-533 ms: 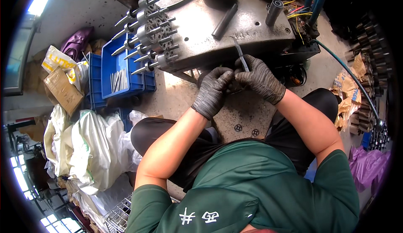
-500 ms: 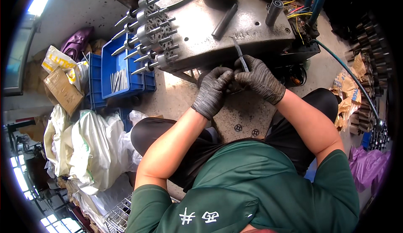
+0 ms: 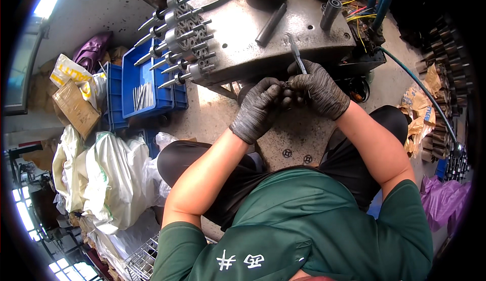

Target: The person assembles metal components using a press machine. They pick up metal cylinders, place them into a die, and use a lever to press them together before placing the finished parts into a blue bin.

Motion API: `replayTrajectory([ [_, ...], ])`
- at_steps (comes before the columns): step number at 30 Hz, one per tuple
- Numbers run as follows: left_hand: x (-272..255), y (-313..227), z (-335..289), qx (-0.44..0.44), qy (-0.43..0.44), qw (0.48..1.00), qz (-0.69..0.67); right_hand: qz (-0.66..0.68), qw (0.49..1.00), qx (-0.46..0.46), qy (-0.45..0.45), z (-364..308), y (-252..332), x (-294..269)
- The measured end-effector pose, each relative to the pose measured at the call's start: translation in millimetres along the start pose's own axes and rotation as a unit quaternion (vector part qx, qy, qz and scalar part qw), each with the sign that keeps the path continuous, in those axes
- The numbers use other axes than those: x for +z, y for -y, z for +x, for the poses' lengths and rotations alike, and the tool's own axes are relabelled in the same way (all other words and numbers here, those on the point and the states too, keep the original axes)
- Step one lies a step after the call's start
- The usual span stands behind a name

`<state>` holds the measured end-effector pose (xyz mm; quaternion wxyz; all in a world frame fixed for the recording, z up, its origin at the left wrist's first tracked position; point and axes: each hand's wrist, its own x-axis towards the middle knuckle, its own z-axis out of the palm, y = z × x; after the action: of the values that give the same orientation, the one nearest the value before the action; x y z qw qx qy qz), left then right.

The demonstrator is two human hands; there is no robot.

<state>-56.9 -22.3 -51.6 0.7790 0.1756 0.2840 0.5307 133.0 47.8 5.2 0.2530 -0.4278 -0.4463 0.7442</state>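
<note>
Both hands wear dark grey work gloves and meet just in front of the metal bench's near edge. My right hand [image 3: 320, 89] is closed around a slim silver metal tool [image 3: 296, 53]. The tool's narrow, forked tip points up over the bench; its exact kind is unclear. My left hand [image 3: 257, 109] has its fingers curled in, fingertips close to those of the right hand. Something small and dark seems to sit between the fingertips, mostly hidden by the gloves. On the metal bench [image 3: 238, 32] lies a dark round rod [image 3: 271, 25].
Several ring-shaped metal parts with shafts [image 3: 179, 40] stand stacked at the bench's left end. Beyond them is a blue crate [image 3: 147, 107] holding thin rods. A metal cylinder [image 3: 331, 13] stands at the right, near a green hose [image 3: 410, 68]. White sacks [image 3: 114, 179] lie at left.
The tool in my right hand has turned, showing its forked tip, and shifted slightly right. My right hand has rolled a little, and my left fingers have curled in further.
</note>
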Motion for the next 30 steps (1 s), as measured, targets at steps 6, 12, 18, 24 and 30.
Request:
replayTrajectory([
  [6,6,-4,-3,-0.035,-0.046,0.996,-0.073,-0.152,0.981,-0.116,0.010,-2,2,2],
  [12,4,-3,0,-0.043,-0.064,0.997,0.000,-0.268,0.937,-0.222,0.012,-9,5,6],
  [18,-9,-1,5,-0.039,-0.020,0.997,-0.064,-0.271,0.939,-0.207,0.041,-16,16,6],
  [24,0,2,1,-0.039,-0.010,0.999,0.026,-0.103,0.986,-0.109,0.073,-12,9,1],
  [30,3,4,0,-0.015,-0.039,0.997,0.058,-0.235,0.959,-0.161,-0.003,-12,8,8],
])
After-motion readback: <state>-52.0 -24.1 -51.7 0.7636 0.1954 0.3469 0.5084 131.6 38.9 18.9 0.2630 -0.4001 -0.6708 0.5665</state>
